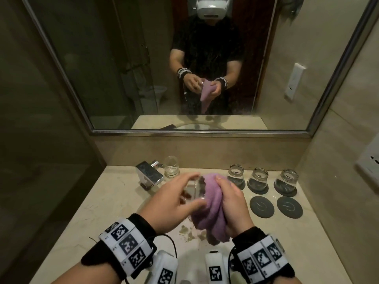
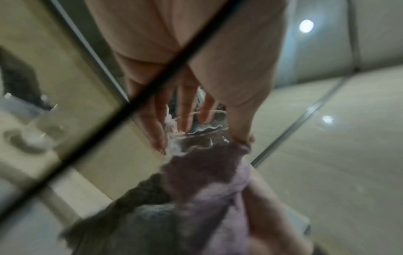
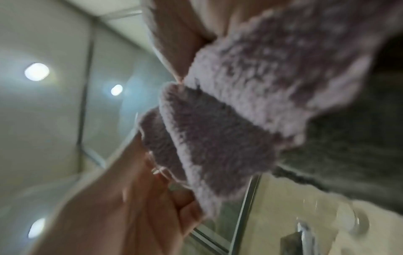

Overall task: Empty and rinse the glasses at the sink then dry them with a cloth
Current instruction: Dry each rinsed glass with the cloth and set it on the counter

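Note:
Over the sink my left hand [image 1: 180, 198] grips a clear glass [image 1: 196, 189] lying on its side, its mouth turned to the right. My right hand [image 1: 229, 196] holds a purple cloth [image 1: 207, 210] bunched against the mouth of that glass, and part of the cloth sits inside it. In the left wrist view the glass [image 2: 196, 136] lies between my fingers [image 2: 187, 110] with the cloth [image 2: 207, 181] below it. The right wrist view is filled by the cloth [image 3: 229, 120]. Three glasses [image 1: 259, 178] stand upside down on dark coasters at the back right.
A chrome tap [image 1: 148, 174] stands at the back of the basin, with an upright glass [image 1: 171, 167] beside it. Two bare dark coasters [image 1: 262, 207] lie in front of the upturned glasses. A mirror [image 1: 196, 64] covers the wall behind the counter.

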